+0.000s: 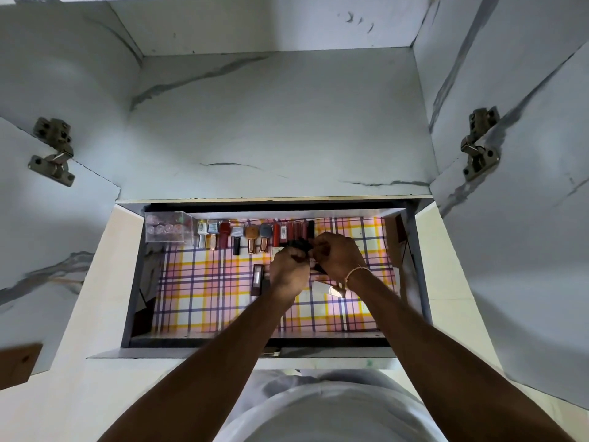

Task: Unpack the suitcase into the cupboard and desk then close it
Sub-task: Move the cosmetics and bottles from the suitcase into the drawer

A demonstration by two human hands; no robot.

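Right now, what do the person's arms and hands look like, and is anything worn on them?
Both forearms are bare, no sleeves or gloves in view. The right hand has a thin pale thread bracelet at the wrist. The left hand shows no ring or band. A light grey garment covers the torso.

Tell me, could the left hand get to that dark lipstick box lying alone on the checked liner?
Probably yes. The dark lipstick box lies just beside the left hand in the open drawer, nothing over it. But both hands, the right hand too, are curled around small dark tubes, so it would need freeing first.

open drawer [424, 282] below cupboard shelf [277, 122], cosmetics row [242, 237] along drawer's back
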